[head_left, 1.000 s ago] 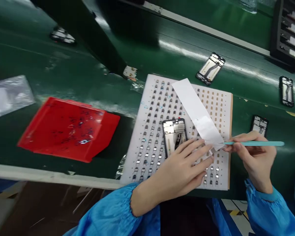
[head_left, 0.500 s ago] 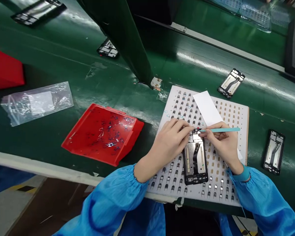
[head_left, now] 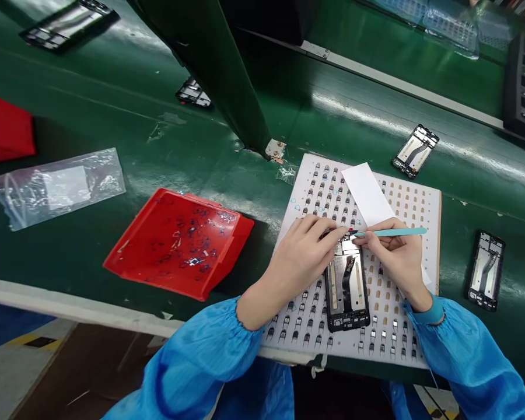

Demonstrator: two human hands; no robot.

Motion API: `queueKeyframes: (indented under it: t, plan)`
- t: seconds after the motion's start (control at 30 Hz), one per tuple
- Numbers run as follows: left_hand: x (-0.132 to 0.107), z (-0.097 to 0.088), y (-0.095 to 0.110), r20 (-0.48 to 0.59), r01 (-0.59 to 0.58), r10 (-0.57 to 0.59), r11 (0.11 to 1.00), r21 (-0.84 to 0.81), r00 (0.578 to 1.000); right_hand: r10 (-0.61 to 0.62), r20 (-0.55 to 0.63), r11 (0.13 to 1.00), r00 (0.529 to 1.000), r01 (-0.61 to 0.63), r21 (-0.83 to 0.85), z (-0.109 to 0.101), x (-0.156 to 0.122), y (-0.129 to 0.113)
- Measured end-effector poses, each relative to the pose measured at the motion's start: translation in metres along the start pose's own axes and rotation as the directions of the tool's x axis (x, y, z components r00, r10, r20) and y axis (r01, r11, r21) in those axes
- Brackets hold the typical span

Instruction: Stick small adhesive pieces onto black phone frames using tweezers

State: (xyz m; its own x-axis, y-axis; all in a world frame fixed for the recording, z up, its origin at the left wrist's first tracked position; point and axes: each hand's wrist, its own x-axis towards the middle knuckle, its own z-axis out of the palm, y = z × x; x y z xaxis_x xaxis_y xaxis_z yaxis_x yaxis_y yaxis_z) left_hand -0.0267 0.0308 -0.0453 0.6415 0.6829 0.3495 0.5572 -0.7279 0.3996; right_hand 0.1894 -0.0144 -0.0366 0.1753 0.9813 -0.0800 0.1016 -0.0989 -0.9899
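Observation:
An open phone frame (head_left: 347, 291) with a dark ribbon cable lies on a white board (head_left: 308, 350) set with rows of small metal parts. My left hand (head_left: 304, 248) grips the frame's top left edge, thumb and index finger closed near its top. My right hand (head_left: 396, 254) is closed on turquoise tweezers (head_left: 400, 231). Their dark tip points left and meets the frame's top edge, close to my left fingertips and a small red spot. What lies under the fingertips is too small to make out. A white paper strip (head_left: 368, 192) lies on the board behind my right hand.
Left of the board stands a red tray (head_left: 157, 245) with small scraps, then a clear plastic bag (head_left: 65, 186). More phone frames lie at the right (head_left: 485, 271) and back right (head_left: 415, 151). A slanting green post (head_left: 236, 87) meets the bench behind the board.
The view has shifted slightly. Both hands keep their places at the frame's top, with the tweezers' tip still at the upper edge.

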Motion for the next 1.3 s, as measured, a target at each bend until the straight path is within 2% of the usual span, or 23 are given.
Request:
queueKeyframes:
  t: [0.23, 0.43, 0.7, 0.93, 1.1, 1.3]
  plan:
    - [0.000, 0.000, -0.002, 0.005, -0.074, 0.074, 0.994, 0.074, 0.997, -0.006, -0.012, 1.000, 1.000, 0.006, 0.001, 0.001, -0.001, -0.001]
    - [-0.001, 0.000, -0.003, 0.003, -0.050, 0.050, 0.998, 0.023, 0.999, -0.037, -0.038, 0.998, 0.999, 0.035, -0.044, 0.002, -0.006, -0.003]
    - [-0.002, 0.002, -0.003, 0.006, -0.041, 0.040, 0.999, 0.035, 0.999, -0.118, 0.035, 0.976, 0.992, 0.122, -0.182, -0.002, -0.009, 0.001]
    - [-0.003, 0.003, 0.000, 0.034, -0.005, 0.004, 0.999, 0.048, 0.999, -0.278, 0.081, 0.900, 0.957, 0.289, -0.327, -0.005, -0.012, 0.004]
    - [-0.002, 0.004, 0.002, 0.058, 0.013, -0.016, 0.998, 0.057, 0.998, -0.391, 0.117, 0.809, 0.913, 0.401, -0.429, -0.005, -0.010, 0.002]
    - [-0.003, 0.006, 0.001, 0.037, 0.035, -0.035, 0.999, 0.000, 0.999, -0.438, 0.110, 0.777, 0.892, 0.437, -0.453, -0.003, -0.010, -0.001]
